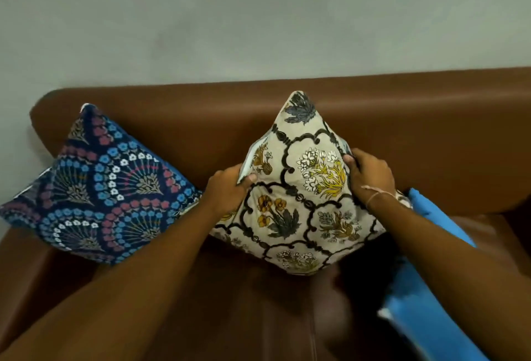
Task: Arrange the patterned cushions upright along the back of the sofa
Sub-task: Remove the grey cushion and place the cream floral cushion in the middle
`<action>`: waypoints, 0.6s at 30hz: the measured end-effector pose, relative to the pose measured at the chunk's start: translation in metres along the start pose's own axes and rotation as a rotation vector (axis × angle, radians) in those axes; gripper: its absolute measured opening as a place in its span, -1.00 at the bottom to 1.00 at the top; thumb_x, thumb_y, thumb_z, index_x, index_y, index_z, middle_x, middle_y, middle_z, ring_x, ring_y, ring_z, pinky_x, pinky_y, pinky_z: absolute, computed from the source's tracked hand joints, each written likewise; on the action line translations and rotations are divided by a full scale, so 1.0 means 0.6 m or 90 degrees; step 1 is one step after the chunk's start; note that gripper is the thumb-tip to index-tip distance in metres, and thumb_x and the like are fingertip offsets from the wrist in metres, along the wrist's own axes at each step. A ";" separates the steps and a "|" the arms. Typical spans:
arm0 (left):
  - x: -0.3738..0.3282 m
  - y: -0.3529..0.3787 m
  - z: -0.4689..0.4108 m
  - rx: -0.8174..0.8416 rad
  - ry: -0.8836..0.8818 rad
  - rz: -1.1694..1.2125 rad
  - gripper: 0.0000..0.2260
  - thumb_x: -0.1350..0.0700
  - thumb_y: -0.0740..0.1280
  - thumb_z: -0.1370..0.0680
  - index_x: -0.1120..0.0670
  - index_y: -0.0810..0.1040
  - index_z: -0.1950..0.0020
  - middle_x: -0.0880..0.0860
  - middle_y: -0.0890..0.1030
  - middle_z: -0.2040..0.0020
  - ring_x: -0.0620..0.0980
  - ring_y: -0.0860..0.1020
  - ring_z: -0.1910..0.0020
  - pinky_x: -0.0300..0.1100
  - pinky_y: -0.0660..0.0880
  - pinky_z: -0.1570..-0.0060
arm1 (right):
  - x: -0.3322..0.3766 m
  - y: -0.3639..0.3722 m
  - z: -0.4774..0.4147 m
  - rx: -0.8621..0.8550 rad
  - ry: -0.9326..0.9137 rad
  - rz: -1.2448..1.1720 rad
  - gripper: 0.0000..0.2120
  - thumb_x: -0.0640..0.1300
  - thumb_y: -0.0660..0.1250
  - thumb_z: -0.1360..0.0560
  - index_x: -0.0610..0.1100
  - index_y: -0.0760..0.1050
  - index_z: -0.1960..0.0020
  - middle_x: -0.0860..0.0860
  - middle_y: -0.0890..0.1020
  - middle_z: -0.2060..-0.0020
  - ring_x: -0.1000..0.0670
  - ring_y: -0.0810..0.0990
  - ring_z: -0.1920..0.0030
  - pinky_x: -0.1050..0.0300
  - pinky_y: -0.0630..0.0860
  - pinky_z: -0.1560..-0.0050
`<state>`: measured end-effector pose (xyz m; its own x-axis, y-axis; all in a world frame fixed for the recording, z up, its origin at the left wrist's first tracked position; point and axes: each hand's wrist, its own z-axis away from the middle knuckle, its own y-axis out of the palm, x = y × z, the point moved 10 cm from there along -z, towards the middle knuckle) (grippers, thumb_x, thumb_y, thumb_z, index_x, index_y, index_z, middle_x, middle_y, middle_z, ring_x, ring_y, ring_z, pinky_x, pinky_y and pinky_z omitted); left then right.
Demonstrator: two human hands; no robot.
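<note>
1. The cream floral cushion is gripped at its 9 o'clock edge by the left hand and at 3 o'clock by the right hand.
2. It is stood on a corner against the sofa back.
3. At 9 o'clock, the blue patterned cushion is propped upright.
4. At 4 o'clock, a plain blue cushion is seen.

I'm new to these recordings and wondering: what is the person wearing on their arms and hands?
Both forearms are bare, with no sleeves in view. The left hand wears no glove, ring or band that shows. The right hand is also ungloved; a thin pale thread bracelet circles its wrist.
</note>
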<state>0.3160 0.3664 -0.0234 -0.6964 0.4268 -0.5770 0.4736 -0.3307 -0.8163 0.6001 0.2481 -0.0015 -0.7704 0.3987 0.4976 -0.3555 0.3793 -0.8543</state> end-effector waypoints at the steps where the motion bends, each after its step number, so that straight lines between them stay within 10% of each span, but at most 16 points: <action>1: 0.015 0.015 -0.009 0.007 -0.025 0.000 -0.70 -0.11 0.22 -0.64 0.00 0.54 -0.26 0.12 0.67 -0.13 0.21 0.60 -0.12 -0.05 0.51 -0.02 | -0.007 0.021 -0.011 0.016 0.016 -0.009 -0.71 0.08 0.13 -0.62 -0.12 0.47 0.03 -0.25 0.64 0.16 -0.34 0.59 0.11 -0.03 0.42 0.24; 8: 0.035 0.034 -0.002 -0.107 -0.045 -0.024 -0.63 -0.18 0.25 -0.59 0.07 0.37 -0.23 0.14 0.64 -0.03 0.20 0.62 0.02 -0.06 0.47 0.20 | -0.028 0.062 -0.009 0.012 0.017 0.000 -0.67 0.12 0.10 -0.62 -0.15 0.41 -0.02 -0.25 0.63 0.11 -0.32 0.58 0.09 -0.01 0.38 0.26; 14: -0.077 -0.037 0.121 -0.401 0.059 -0.045 -0.61 0.07 0.24 -0.58 0.13 0.34 -0.38 0.15 0.39 -0.40 0.12 0.34 -0.40 0.13 0.32 -0.35 | -0.058 -0.051 0.030 -0.088 -0.020 -0.067 -0.61 0.12 0.13 -0.60 -0.08 0.38 -0.32 -0.10 0.59 -0.20 -0.15 0.53 -0.19 -0.06 0.47 -0.12; 18: -0.201 0.064 0.209 -0.268 0.241 -0.032 -0.49 0.05 0.32 -0.50 0.12 0.32 -0.42 0.17 0.32 -0.47 0.15 0.23 -0.49 0.12 0.23 -0.42 | -0.128 -0.132 0.091 -0.092 -0.106 -0.005 -0.61 0.10 0.09 -0.63 -0.12 0.38 -0.32 -0.14 0.57 -0.19 -0.16 0.48 -0.20 -0.08 0.42 -0.16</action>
<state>0.3507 0.1966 0.0184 -0.5183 0.7315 -0.4430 0.6726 0.0288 -0.7394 0.6584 0.1420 0.0198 -0.8489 0.2557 0.4627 -0.2923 0.5022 -0.8138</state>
